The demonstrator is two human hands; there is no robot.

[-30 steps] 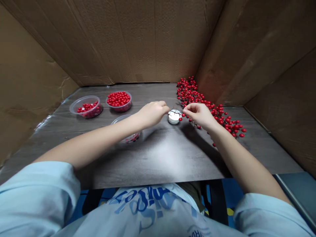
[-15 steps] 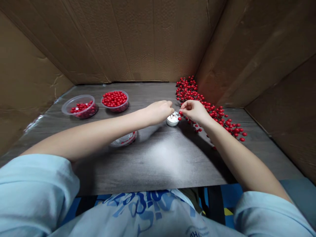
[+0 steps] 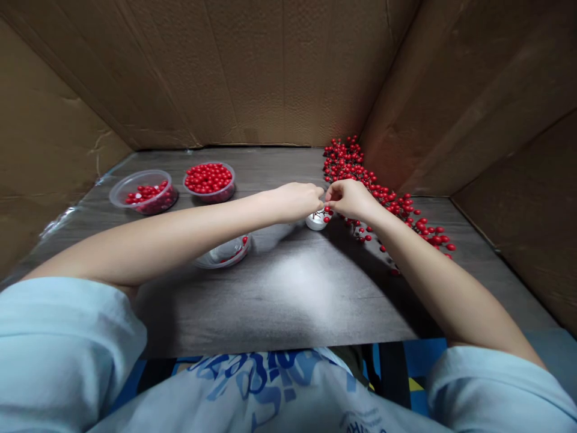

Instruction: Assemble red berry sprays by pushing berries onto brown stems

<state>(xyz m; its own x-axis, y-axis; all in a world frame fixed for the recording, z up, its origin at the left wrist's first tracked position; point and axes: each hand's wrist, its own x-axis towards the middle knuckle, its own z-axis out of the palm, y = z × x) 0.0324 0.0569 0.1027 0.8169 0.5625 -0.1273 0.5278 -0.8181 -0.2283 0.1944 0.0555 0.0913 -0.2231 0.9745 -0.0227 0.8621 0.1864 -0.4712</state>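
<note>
My left hand [image 3: 300,201] is closed, its fingertips pinched together above a small white dish [image 3: 317,223]; whatever lies between them is hidden. My right hand [image 3: 352,199] is closed in a pinch just right of it, thumb and forefinger on a thin dark twig with red berries [image 3: 327,219] at its end. Bare tips of the twig point left over the dish. The fingertips of both hands nearly meet. Behind and beside my right hand lies a long berry branch [image 3: 345,159], thick with red berries.
Two clear plastic bowls of red berries, a left bowl [image 3: 118,193] and a fuller bowl [image 3: 232,178], stand at the back left. A shallow clear container [image 3: 216,262] with a few berries sits under my left forearm. Cardboard walls [image 3: 252,72] enclose the grey tabletop [image 3: 288,300].
My hands have come closer together, the left moving slightly right towards the twig. The berries at the twig's end have shifted a little. The view has moved slightly.
</note>
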